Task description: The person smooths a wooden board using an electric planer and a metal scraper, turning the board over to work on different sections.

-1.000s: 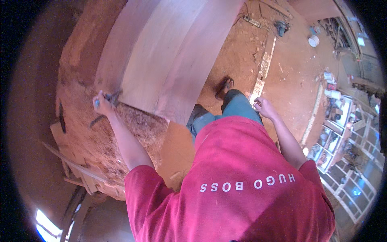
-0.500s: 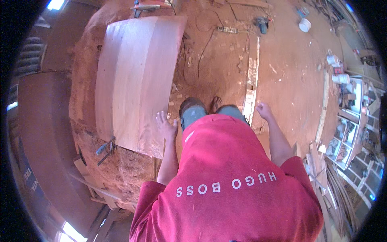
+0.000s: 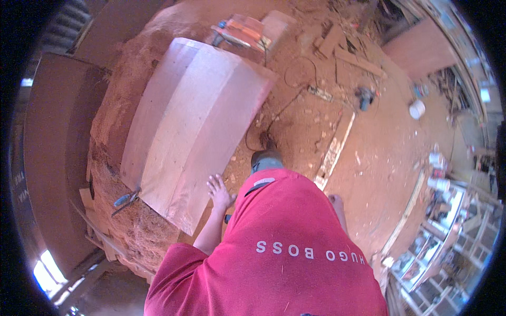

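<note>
A wide wooden panel (image 3: 197, 116) of several pale and reddish boards lies to my left on a mound of sawdust. Beside its near right edge hangs my left hand (image 3: 221, 196), fingers spread and holding nothing; I cannot tell whether it touches the wood. My right hand (image 3: 336, 201) is low at my right side, partly hidden by my red shirt. Its visible fingers look curled, with nothing seen in them. At the panel's near left corner sits a blue-handled tool (image 3: 125, 199) that looks like a clamp.
Beyond the panel's far end are an orange-red object (image 3: 245, 27) and a board. A dark power tool (image 3: 364, 98) with a cord lies ahead on the ground. A long wooden strip (image 3: 340, 142) runs to my right. Farther right stand white buckets (image 3: 417, 109) and a pale shelf frame (image 3: 435, 239).
My view has turned rightward and tilted up, bringing more of the far ground into sight. One foot has stepped ahead. My right hand has dropped back closer to my body.
</note>
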The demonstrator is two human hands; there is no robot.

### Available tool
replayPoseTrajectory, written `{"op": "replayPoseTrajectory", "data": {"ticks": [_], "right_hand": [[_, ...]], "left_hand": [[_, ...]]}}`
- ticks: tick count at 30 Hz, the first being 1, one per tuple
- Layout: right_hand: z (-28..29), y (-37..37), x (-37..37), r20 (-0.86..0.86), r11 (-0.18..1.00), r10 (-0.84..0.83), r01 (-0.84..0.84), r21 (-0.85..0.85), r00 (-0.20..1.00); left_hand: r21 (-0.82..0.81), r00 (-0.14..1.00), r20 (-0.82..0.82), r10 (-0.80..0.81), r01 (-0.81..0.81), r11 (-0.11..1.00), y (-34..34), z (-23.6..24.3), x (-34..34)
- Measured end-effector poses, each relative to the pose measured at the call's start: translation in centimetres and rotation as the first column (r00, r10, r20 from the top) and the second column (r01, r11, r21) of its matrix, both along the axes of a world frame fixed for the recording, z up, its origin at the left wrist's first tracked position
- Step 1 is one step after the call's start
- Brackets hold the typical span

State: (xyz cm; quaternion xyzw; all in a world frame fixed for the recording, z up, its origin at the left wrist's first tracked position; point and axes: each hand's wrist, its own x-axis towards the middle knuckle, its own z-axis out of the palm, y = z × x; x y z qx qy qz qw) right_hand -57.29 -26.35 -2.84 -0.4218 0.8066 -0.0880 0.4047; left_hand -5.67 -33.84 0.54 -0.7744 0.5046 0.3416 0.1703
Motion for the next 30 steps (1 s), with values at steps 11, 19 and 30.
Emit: {"op": "replayPoseTrajectory", "data": {"ticks": [11,19,30], "right_hand": [[2.9,-32.0,-2.1,0.080,0.898,-0.035,0.067,-0.434,0.996],[11.8,-64.0,16.2,0.302,0.647,0.682,-0.356,-0.675,0.667],[11.0,-77.7,33.5,0.356,0.466,0.873,-0.786,-0.407,0.333]], "left_hand": [[0.304,0.985,-0.162,-0.061,0.109,0.946,-1.8,-3.0,3.6],[-0.034,0.663,-0.350,0.662,-0.715,0.698,-5.7,-1.6,-0.3],[0.023,-0.219,-0.565,0.795,-0.968,-0.250,-18.8,2.3,-36.9]]}}
